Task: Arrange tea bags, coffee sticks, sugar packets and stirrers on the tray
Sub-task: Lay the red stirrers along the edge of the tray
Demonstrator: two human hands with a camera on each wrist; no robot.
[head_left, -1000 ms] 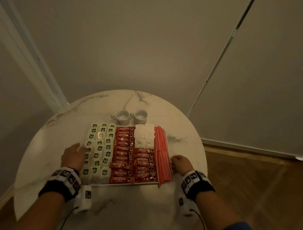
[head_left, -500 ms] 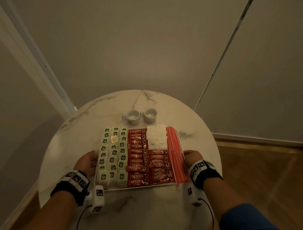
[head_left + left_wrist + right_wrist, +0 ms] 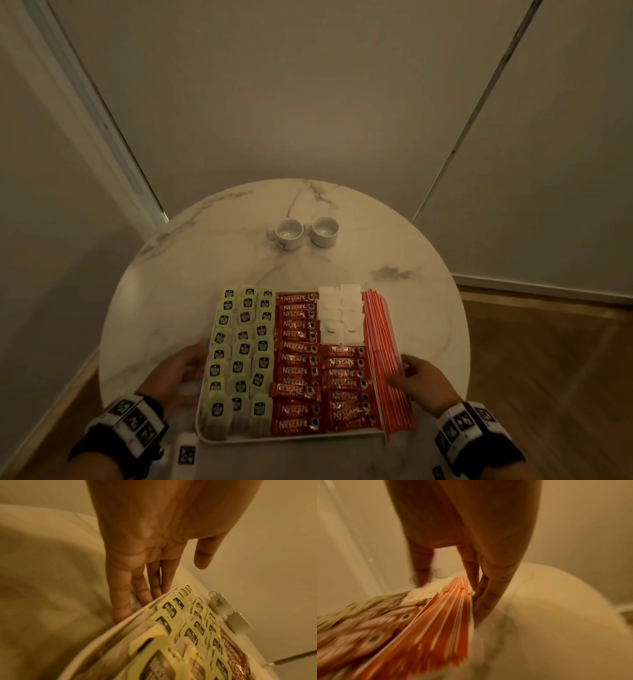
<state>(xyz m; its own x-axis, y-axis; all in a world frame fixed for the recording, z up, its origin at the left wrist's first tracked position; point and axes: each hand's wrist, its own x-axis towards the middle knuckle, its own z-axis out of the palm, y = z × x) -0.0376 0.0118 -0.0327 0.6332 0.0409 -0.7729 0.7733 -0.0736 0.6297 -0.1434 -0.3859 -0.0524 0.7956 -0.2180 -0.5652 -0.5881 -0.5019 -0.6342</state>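
A white tray (image 3: 291, 440) lies at the near side of a round marble table (image 3: 205, 274). It holds rows of green-tagged tea bags (image 3: 239, 356) on the left, red coffee sticks (image 3: 298, 359) in the middle, white sugar packets (image 3: 339, 315) at the far middle, and red stirrers (image 3: 383, 353) along the right. My left hand (image 3: 181, 373) lies with straight fingers (image 3: 123, 609) against the tray's left rim (image 3: 109, 632), thumb spread away. My right hand (image 3: 421, 377) has straight fingers (image 3: 488, 595) along the right rim, with the thumb over the stirrers (image 3: 447, 615).
Two small white cups (image 3: 289, 234) (image 3: 324, 231) stand side by side beyond the tray, with bare marble between them and it. Walls close in behind the table. Wooden floor (image 3: 548, 359) shows to the right, past the table's edge.
The tray has come toward me with both hands at its sides, and a gap has opened between it and the cups. The head view has shifted to the left.
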